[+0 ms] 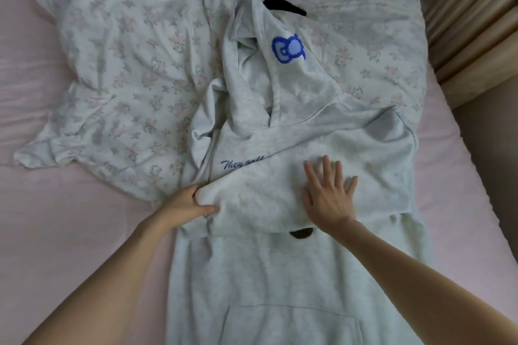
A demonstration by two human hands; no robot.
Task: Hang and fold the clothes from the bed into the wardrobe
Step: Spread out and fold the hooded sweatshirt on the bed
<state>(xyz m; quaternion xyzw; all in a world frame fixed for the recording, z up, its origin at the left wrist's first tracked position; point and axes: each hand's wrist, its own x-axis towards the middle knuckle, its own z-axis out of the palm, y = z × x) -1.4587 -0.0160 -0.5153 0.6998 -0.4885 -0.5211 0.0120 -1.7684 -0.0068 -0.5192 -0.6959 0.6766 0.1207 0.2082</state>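
A pale grey hoodie (280, 274) lies face up on the pink bed sheet (70, 232), its hood (269, 64) with a blue embroidered patch (288, 48) pointing to the far side and its kangaroo pocket (288, 325) nearest. The left hand (187, 204) grasps the bunched end of a sleeve (252, 198) folded across the chest, while the right hand (328, 196) lies flat with spread fingers on that sleeve. A floral garment (126, 64) is spread out to the far left, partly beneath the hoodie.

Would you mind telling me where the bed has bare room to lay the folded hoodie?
Bare pink sheet lies left of the hoodie, below the floral cover, and a strip right of it. The middle is crowded.
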